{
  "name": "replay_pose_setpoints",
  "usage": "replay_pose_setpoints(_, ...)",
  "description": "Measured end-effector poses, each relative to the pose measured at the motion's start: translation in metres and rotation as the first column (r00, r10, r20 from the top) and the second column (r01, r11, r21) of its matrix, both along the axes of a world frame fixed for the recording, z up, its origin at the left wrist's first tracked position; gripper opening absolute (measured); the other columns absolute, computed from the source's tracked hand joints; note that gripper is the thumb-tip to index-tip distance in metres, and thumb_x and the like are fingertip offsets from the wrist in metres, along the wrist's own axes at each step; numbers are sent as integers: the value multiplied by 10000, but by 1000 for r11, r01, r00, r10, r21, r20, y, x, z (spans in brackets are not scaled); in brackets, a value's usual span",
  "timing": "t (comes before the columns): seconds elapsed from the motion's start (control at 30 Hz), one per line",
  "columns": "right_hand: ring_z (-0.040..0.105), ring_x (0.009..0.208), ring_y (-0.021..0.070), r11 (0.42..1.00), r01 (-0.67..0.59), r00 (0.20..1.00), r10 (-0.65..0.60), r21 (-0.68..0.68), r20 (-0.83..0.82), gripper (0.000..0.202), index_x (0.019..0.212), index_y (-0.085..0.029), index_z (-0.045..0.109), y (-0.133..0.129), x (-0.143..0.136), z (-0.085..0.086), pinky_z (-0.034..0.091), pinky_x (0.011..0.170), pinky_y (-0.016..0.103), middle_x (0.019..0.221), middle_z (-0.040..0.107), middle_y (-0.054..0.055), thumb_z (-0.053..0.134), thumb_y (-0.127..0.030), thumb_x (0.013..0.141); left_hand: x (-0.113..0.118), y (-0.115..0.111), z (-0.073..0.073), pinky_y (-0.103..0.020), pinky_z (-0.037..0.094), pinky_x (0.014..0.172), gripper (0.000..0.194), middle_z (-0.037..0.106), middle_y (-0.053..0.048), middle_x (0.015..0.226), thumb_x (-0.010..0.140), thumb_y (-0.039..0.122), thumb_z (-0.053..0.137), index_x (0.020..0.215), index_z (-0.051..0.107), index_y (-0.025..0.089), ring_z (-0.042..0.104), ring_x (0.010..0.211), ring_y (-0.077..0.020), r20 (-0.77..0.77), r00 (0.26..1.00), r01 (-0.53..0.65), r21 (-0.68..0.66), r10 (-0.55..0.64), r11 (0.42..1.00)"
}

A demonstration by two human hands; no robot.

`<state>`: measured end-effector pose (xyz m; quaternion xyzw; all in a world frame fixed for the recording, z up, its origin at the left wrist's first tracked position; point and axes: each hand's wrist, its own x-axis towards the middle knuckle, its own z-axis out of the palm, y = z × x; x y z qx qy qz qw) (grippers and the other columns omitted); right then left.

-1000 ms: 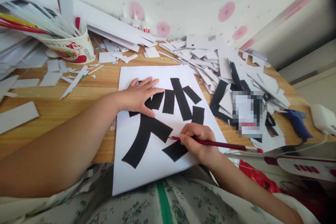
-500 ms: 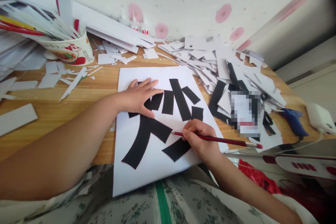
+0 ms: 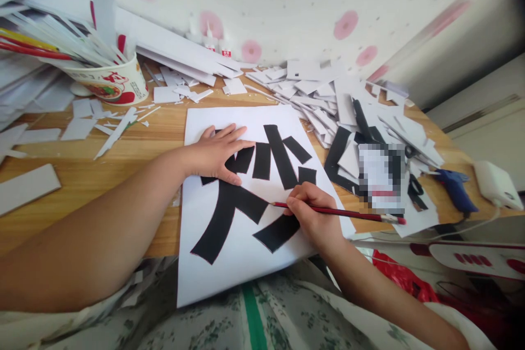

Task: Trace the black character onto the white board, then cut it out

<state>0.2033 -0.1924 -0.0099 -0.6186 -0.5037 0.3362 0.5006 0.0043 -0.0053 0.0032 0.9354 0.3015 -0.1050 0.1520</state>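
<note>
A white sheet [image 3: 205, 213] lies on the wooden table [image 3: 82, 169], hanging over its near edge. Black paper strokes [image 3: 229, 208] forming a large character lie on it. My left hand [image 3: 217, 153] presses flat on the upper left strokes, fingers spread. A red pencil [image 3: 348, 213] is gripped in my right hand [image 3: 314, 216], and its tip touches the sheet beside the lower right black stroke [image 3: 276, 232], between it and the long diagonal stroke.
A paper cup [image 3: 110, 85] full of white strips and pencils stands at the back left. White and black paper scraps [image 3: 344, 104] pile up at the right. A blue glue gun [image 3: 455, 188] and a white adapter [image 3: 498, 186] lie at the far right.
My right hand and the pencil tip have moved slightly up and to the right along the edge of the lower right stroke. My left hand stays put.
</note>
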Motion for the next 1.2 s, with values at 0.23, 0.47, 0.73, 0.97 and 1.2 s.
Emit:
replay_pose_setpoints(0.23, 527, 481, 102, 1000, -27, 911, 26, 3, -411, 242, 557, -206, 466, 5, 5, -5, 360, 495, 236, 516, 570, -51, 611, -151, 743, 1, -1, 2, -618, 13, 1143, 974, 7, -114, 1638, 711, 680, 638, 1518, 242, 307, -46, 1492, -351, 0, 1000, -2, -9, 2, 1000)
replay_pose_setpoints(0.47, 503, 475, 105, 904, -427, 870, 421, 34, -257, 233, 512, -210, 480, 43, -18, 19, 372, 484, 242, 497, 576, -40, 639, -158, 674, 1, -3, 4, -626, 6, 1142, 982, -17, -96, 1639, 702, 701, 638, 1515, 244, 316, -70, 1493, -333, 1, 1000, -8, -10, 8, 1000)
replay_pose_setpoints(0.73, 492, 491, 111, 901, -434, 891, 426, -17, -157, 239, 500, -214, 465, 51, -28, -1, 377, 489, 249, 489, 557, -34, 617, -185, 682, 2, -3, 3, -634, -19, 1138, 999, -28, -95, 1639, 696, 735, 614, 1519, 234, 314, -79, 1489, -350, 5, 1000, 12, -27, -12, 1000)
replay_pose_setpoints(0.97, 511, 502, 121, 896, -442, 893, 435, -41, -114, 219, 510, -217, 481, 52, -29, 4, 392, 480, 251, 508, 567, -23, 601, -190, 692, 0, -1, -2, -623, -57, 1137, 1017, -44, -91, 1638, 687, 751, 608, 1522, 218, 321, -88, 1489, -345, 19, 1000, 19, -47, -18, 999)
replay_pose_setpoints(1.2, 488, 485, 123, 891, -451, 888, 442, -55, -127, 252, 483, -224, 423, 53, -27, 1, 374, 488, 270, 482, 520, -30, 589, -197, 670, 0, 0, -3, -631, -50, 1134, 1018, -52, -96, 1636, 688, 762, 603, 1521, 222, 320, -100, 1488, -340, 20, 1000, 17, -42, -16, 999)
